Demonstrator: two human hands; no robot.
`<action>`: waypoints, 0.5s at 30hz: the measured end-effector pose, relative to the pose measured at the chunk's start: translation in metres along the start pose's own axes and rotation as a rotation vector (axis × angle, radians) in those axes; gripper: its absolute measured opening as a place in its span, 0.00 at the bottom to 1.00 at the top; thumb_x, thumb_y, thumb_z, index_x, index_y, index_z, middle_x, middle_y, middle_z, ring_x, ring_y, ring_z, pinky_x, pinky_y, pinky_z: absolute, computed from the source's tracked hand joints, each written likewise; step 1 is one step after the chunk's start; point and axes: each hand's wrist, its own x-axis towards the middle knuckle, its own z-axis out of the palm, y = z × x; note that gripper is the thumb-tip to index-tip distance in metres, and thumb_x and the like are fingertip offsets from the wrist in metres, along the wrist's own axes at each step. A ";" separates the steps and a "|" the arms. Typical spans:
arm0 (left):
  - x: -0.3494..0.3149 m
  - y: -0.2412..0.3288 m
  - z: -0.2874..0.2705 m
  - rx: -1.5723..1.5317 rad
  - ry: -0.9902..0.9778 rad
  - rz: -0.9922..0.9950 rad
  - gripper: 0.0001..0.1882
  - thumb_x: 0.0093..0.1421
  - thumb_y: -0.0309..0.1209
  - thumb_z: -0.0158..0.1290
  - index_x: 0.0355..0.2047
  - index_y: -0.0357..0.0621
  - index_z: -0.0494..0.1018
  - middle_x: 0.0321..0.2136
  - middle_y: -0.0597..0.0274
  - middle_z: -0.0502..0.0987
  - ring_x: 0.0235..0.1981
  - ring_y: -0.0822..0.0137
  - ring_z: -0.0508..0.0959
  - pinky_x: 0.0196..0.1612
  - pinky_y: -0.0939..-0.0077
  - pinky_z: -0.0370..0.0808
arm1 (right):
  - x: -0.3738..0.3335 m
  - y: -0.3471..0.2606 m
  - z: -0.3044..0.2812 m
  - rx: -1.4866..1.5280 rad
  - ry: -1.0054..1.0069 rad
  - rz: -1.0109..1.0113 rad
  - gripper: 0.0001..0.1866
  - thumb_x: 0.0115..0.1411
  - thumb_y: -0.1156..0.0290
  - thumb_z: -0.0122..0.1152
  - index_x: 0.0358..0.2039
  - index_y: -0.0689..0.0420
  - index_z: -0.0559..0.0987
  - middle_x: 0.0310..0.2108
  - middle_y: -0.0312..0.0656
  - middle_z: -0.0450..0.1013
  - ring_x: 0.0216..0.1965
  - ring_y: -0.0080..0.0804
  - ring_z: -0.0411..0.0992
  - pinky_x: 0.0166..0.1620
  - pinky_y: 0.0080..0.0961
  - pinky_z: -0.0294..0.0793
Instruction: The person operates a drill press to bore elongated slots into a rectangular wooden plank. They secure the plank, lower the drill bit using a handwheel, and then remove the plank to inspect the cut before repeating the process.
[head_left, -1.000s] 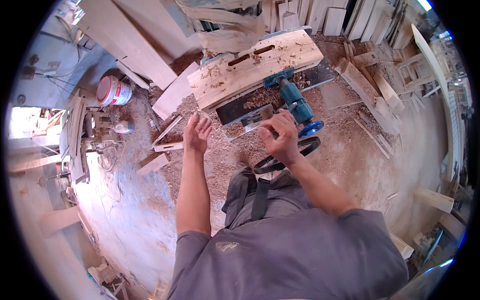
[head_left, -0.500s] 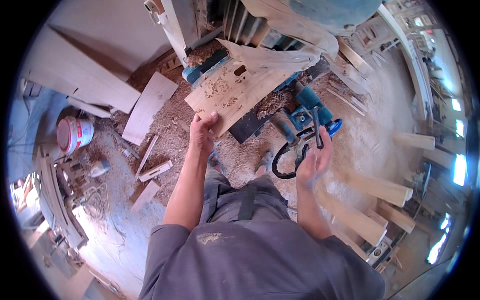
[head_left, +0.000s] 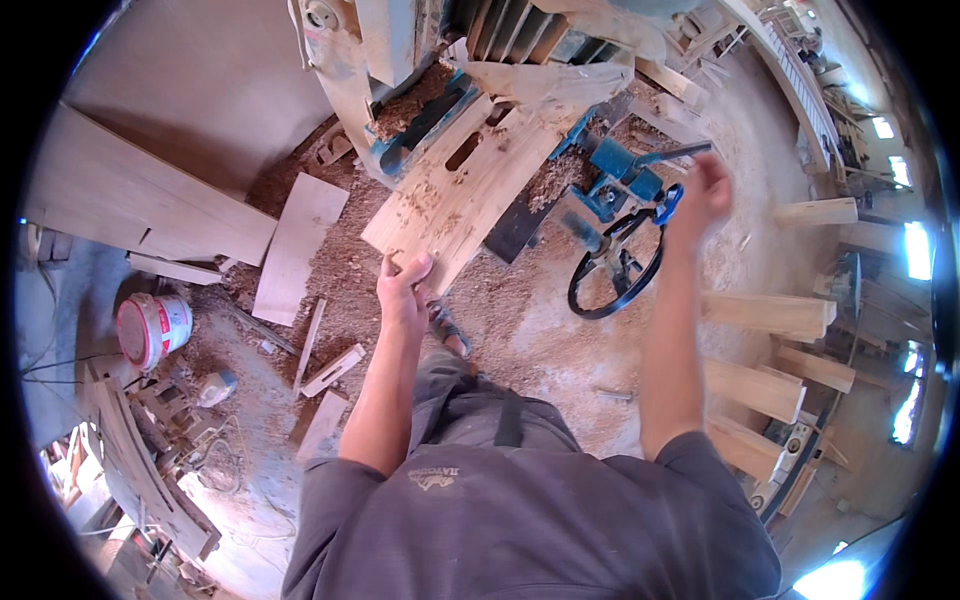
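A pale wooden board (head_left: pixel 450 215), strewn with shavings, lies slantwise on a blue-and-black machine. One long slot is cut through it, with a second opening beyond, near the machine head. My left hand (head_left: pixel 403 283) holds the board's near corner, thumb on top and fingers partly hidden beneath. My right hand (head_left: pixel 703 195) is raised at the right, at the end of a dark lever (head_left: pixel 675 154). Motion blur smears its fingers, so whether they touch the lever is unclear. Below the lever is a black handwheel (head_left: pixel 610 308).
Wood shavings cover the floor around my feet. A white-and-red bucket (head_left: pixel 170 328) and a loose flat board (head_left: pixel 300 245) are at the left. Large panels (head_left: pixel 150 190) lean behind them. Several thick timbers (head_left: pixel 770 315) jut in from the right.
The lever has swung from pointing toward me to pointing right, and my right hand has moved up and right with it. A long slot now shows in the board. My left hand keeps its hold.
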 end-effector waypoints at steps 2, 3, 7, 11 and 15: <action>-0.013 0.000 -0.033 -0.011 -0.017 0.005 0.31 0.50 0.20 0.61 0.55 0.37 0.65 0.46 0.56 0.75 0.45 0.62 0.78 0.51 0.68 0.76 | -0.080 -0.007 -0.017 0.050 -0.136 0.181 0.11 0.55 0.82 0.57 0.40 0.61 0.79 0.35 0.38 0.78 0.37 0.22 0.74 0.44 0.20 0.73; -0.021 0.003 -0.049 -0.015 -0.024 -0.013 0.30 0.50 0.20 0.61 0.54 0.37 0.65 0.45 0.56 0.76 0.45 0.63 0.78 0.52 0.68 0.75 | -0.117 -0.005 -0.025 0.128 -0.210 0.324 0.10 0.55 0.82 0.57 0.39 0.61 0.79 0.35 0.37 0.78 0.36 0.21 0.74 0.44 0.20 0.72; -0.058 0.014 -0.130 0.000 -0.037 -0.017 0.22 0.51 0.22 0.60 0.47 0.35 0.70 0.39 0.60 0.78 0.43 0.68 0.78 0.52 0.72 0.73 | -0.231 -0.009 -0.061 0.202 -0.482 0.558 0.10 0.56 0.81 0.57 0.39 0.63 0.79 0.34 0.35 0.78 0.37 0.19 0.73 0.43 0.17 0.72; -0.102 0.043 -0.223 0.026 0.049 -0.035 0.22 0.48 0.23 0.57 0.47 0.33 0.72 0.41 0.58 0.79 0.41 0.63 0.79 0.49 0.68 0.76 | -0.294 -0.023 -0.090 0.238 -0.628 0.602 0.11 0.56 0.78 0.56 0.40 0.64 0.80 0.34 0.38 0.79 0.35 0.22 0.75 0.42 0.20 0.74; -0.197 0.086 -0.207 0.081 0.046 0.057 0.33 0.46 0.24 0.57 0.55 0.31 0.67 0.49 0.51 0.77 0.50 0.54 0.78 0.58 0.59 0.74 | -0.336 -0.040 -0.107 0.185 -0.784 0.589 0.13 0.56 0.74 0.59 0.42 0.63 0.80 0.34 0.42 0.80 0.36 0.26 0.78 0.43 0.24 0.76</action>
